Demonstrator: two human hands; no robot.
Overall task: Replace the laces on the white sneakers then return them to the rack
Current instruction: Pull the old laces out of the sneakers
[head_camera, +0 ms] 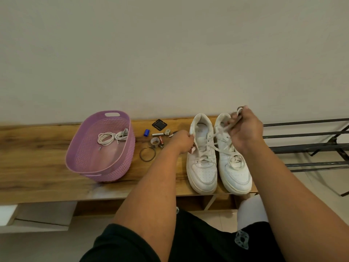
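Two white sneakers stand side by side on the wooden bench (37, 148), toes toward me: the left sneaker (203, 167) and the right sneaker (236, 173). My left hand (182, 141) grips the left sneaker's side at its collar. My right hand (245, 127) is raised above the right sneaker and pinches a white lace (219, 135) that runs taut down to the left sneaker's eyelets. Two coiled white laces (111, 138) lie inside the pink basket (79, 161).
Small items lie between basket and shoes: a blue cap (146, 132), batteries (157, 134), a tape roll (155, 142), a bangle (147, 153), a black square (159, 124). A black metal rack (306, 146) stands right of the bench. A plain wall rises behind.
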